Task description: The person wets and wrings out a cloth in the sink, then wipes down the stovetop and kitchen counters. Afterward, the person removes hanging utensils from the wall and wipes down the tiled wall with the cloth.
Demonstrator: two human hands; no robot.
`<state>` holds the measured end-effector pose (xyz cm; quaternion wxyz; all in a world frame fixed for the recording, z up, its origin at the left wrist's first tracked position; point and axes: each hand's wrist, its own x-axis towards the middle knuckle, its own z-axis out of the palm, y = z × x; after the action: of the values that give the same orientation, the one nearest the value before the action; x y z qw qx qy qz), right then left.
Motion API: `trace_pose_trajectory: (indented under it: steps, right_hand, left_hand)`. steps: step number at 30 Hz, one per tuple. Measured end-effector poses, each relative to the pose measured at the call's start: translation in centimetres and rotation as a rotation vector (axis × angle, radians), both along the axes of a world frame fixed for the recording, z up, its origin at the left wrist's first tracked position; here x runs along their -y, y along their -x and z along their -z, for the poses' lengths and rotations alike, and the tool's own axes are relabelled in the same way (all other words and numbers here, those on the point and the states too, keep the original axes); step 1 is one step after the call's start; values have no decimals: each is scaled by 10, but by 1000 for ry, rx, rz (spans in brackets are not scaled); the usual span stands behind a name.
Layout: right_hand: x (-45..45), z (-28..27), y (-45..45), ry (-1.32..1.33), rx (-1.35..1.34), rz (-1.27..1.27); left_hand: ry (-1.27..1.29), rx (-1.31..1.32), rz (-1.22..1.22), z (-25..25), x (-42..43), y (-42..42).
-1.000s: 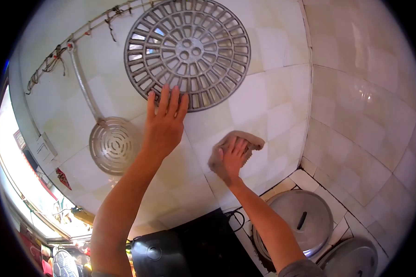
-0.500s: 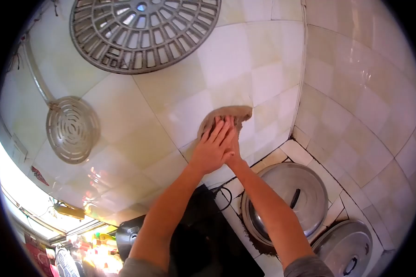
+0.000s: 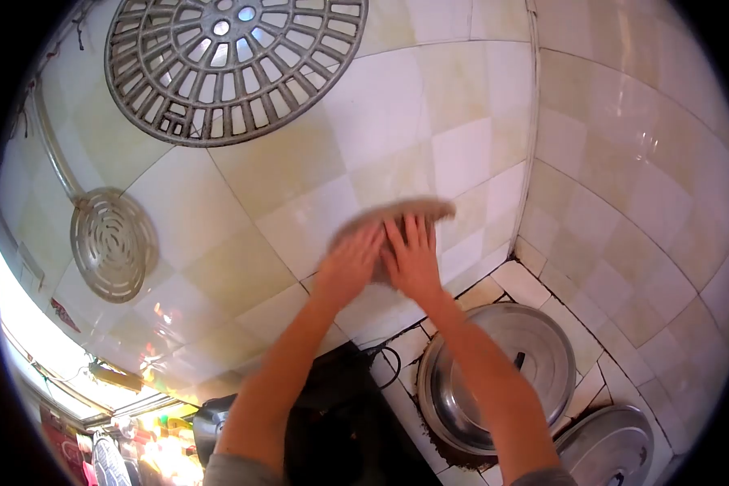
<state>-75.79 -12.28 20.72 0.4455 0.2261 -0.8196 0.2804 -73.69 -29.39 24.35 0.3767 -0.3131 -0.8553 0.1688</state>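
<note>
A brown cloth lies flat against the tiled wall, its edge showing above my fingers and out to the right. My left hand presses on its left part, fingers stretched out and slightly blurred. Beside it my right hand rests on the cloth with its fingers spread flat. The two hands are side by side, close together at the thumbs. Part of the cloth is hidden under them.
A round metal grate and a slotted skimmer hang on the wall. Below are a black appliance, a large lidded pot and another metal lid. A second tiled wall meets this one at right.
My hands were stacked one over the other; now they lie side by side on the cloth. The cloth is spread wider to both sides. The view has shifted slightly.
</note>
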Motion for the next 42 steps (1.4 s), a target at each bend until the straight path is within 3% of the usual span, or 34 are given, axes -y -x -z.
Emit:
trace_pose_trajectory:
  steps: [4,7,10,12,14,20,21,24,30,33,42]
  right_hand:
    - [-10,-118,22,-73,-230,10]
    - [-19,-167,26,-83,-238,18]
    - [-23,-155,40,11,-189,99]
    - [-26,-117,52,72,-86,148]
    - [-30,-68,56,150,24,177]
    - [-42,49,15,59,300,43]
    - [-44,55,10,32,335,10]
    - [-44,30,-4,-23,259,-36]
    - [-44,-84,24,77,-110,6]
    - [-46,-118,38,152,-85,19]
    - [-38,-68,15,178,-15,-59]
  left_hand:
    - [-130,-254,-52,-105,-24,12]
    - [-215,-390,-47,-145,-41,18]
    - [-222,-369,20,-139,-59,36]
    - [-174,-291,61,-120,-68,46]
    - [-86,-174,76,-90,-75,47]
    - [337,11,-103,9,-63,23]
    - [266,12,-45,19,-54,23]
    - [129,-24,57,23,-35,25]
    - [-1,-254,-26,-80,-70,29]
    - [8,-399,-68,-111,-94,38]
    - [51,-357,-44,-70,-79,28]
